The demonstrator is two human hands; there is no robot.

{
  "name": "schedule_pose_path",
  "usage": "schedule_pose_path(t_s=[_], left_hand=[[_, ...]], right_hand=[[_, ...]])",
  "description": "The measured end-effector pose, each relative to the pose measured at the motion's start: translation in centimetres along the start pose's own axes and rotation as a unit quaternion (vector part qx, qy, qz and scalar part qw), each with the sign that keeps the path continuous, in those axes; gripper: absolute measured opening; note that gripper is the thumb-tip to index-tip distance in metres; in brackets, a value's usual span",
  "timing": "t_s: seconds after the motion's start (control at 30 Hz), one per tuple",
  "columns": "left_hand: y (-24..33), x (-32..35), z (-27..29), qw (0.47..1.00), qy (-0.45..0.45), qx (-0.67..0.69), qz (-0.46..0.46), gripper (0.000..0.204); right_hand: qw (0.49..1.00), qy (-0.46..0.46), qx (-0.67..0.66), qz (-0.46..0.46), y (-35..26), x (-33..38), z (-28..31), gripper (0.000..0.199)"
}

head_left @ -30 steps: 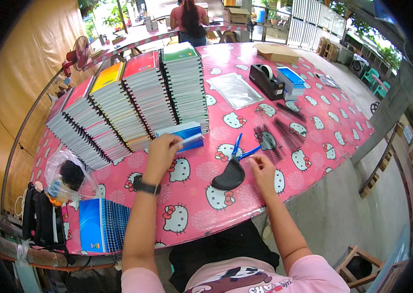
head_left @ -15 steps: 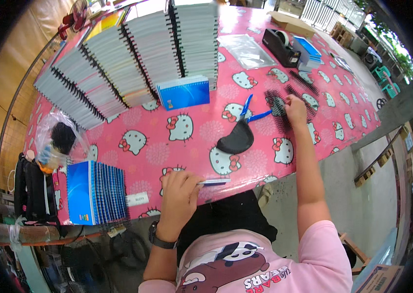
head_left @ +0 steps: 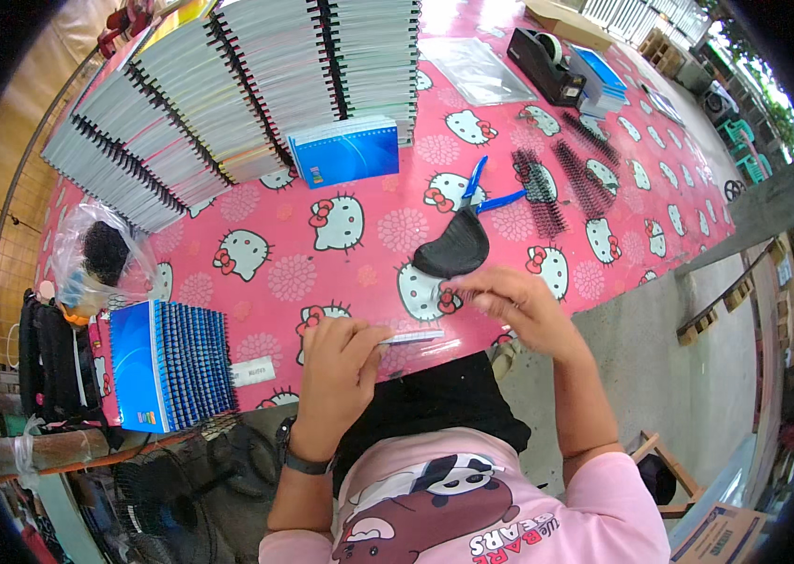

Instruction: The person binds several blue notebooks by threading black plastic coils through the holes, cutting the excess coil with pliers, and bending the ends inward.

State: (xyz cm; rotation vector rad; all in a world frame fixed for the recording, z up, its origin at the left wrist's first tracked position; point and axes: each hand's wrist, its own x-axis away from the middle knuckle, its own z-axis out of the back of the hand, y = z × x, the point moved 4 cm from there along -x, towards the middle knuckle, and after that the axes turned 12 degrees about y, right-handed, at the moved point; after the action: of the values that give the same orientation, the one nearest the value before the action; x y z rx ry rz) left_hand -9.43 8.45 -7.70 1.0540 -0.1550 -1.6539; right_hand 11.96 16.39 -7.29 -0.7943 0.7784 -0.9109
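Observation:
Near the front edge of the table, my left hand [head_left: 336, 365] is closed on a thin small notebook [head_left: 418, 336], seen edge-on with white pages and a blue cover. My right hand [head_left: 527, 308] is just right of it, fingers pinched together. A thin dark spiral binding coil [head_left: 451, 289] seems to stick out from its fingertips, partly blurred. Just beyond lies a blue-handled hand tool [head_left: 458, 240] with a wide black head. Loose black coils [head_left: 540, 193] are spread farther right.
Tall stacks of coil-bound books [head_left: 256, 85] fill the far left, a blue notebook pile [head_left: 345, 155] before them. Bound blue notebooks [head_left: 167, 367] stand near left, beside a plastic bag [head_left: 101, 254]. A tape dispenser [head_left: 543, 68] and clear plastic sleeves [head_left: 477, 70] lie at the back.
My right hand has left the loose coils and come back toward me, close to the notebook. My left hand keeps hold of the notebook. The view has shifted slightly.

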Motion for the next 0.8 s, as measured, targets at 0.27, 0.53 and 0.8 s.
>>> schedule_pose_path(t_s=[0.27,0.53,0.8], left_hand=[[-0.3,2.7,0.3,0.999,-0.022,0.014,-0.04,0.022],[-0.2,2.7,0.5,0.999,-0.009,0.011,-0.034,0.022],[-0.2,2.5,0.5,0.999,-0.016,0.013,-0.027,0.023]], right_hand=[[0.996,-0.038,-0.08,0.022,-0.4,3.0,-0.2,0.026],[0.996,-0.042,-0.079,0.008,-0.2,3.8,-0.6,0.028],[0.997,-0.045,-0.03,0.059,-0.3,3.5,-0.9,0.026]])
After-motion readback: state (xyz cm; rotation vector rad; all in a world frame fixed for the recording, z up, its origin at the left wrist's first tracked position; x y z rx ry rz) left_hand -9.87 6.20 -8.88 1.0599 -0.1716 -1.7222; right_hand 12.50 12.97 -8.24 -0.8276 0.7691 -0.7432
